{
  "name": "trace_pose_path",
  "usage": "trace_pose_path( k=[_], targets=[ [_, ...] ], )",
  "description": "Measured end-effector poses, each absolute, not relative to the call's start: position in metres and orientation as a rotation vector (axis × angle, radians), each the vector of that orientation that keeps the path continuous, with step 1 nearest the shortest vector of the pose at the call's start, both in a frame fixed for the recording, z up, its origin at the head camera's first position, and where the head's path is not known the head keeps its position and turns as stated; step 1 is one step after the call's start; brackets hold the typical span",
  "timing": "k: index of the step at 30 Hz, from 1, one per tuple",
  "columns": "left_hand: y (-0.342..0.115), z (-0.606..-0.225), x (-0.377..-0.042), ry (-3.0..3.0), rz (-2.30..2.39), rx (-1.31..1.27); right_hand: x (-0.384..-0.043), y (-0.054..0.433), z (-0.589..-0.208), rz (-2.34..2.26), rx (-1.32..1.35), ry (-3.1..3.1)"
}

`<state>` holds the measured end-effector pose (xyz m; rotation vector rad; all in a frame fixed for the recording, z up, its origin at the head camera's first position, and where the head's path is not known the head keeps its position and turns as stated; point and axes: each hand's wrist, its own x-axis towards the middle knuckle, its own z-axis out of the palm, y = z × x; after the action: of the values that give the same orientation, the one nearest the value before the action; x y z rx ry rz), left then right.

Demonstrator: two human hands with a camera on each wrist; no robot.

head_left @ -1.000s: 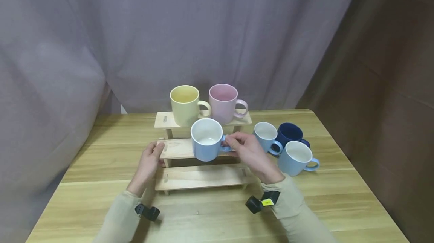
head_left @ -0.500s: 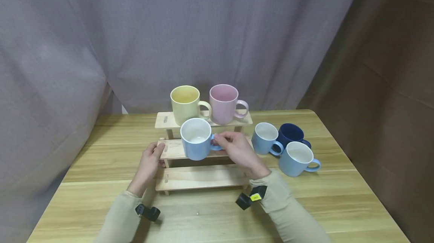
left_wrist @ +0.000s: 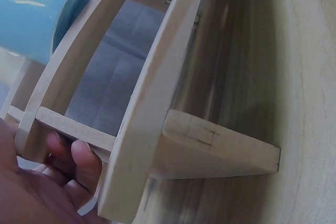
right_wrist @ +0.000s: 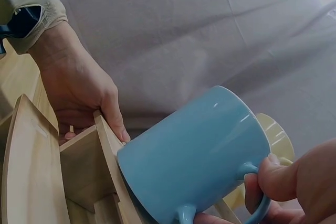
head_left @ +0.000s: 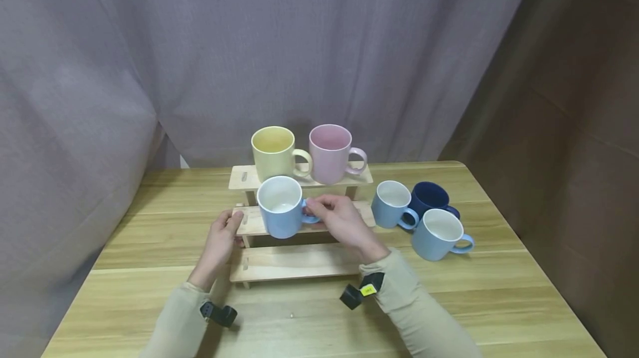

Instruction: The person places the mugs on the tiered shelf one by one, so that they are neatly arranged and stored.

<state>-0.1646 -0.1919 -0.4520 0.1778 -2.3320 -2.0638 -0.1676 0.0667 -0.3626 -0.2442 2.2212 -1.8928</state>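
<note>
A grey curtain [head_left: 309, 47] hangs behind the desk [head_left: 499, 302], whose near edge is cut off. Near the middle of its far edge stands a three-tier wooden rack [head_left: 294, 262]. The left hand [head_left: 219, 240] grips the left end of the rack's middle shelf [head_left: 253, 222], fingers curled beneath. The right hand [head_left: 344, 222], nearly closed, pinches the handle of a light blue mug [head_left: 281, 222], upright at that shelf's left half; whether its base touches I cannot tell. Its white inside shows to the bottom. A yellow mug [head_left: 273, 166] and a pink mug [head_left: 329, 166] stand on the top shelf [head_left: 242, 181], bottoms out of sight. Toward the desk's right edge, two white-lined pale blue mugs [head_left: 433, 242] partly cover a navy mug [head_left: 424, 202], its dark inside hard to make out. The right wrist's black device [head_left: 351, 296] bears a yellow label [head_left: 368, 290], too small to read.
</note>
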Motion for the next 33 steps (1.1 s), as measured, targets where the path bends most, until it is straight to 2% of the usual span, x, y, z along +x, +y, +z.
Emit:
trace_pose_path(
  k=[33],
  targets=[
    [-0.1901,-0.4547,-0.1648,-2.292,-2.096,0.203,-0.1712,0.0652,-0.3696,-1.880,-0.298,2.163]
  ],
)
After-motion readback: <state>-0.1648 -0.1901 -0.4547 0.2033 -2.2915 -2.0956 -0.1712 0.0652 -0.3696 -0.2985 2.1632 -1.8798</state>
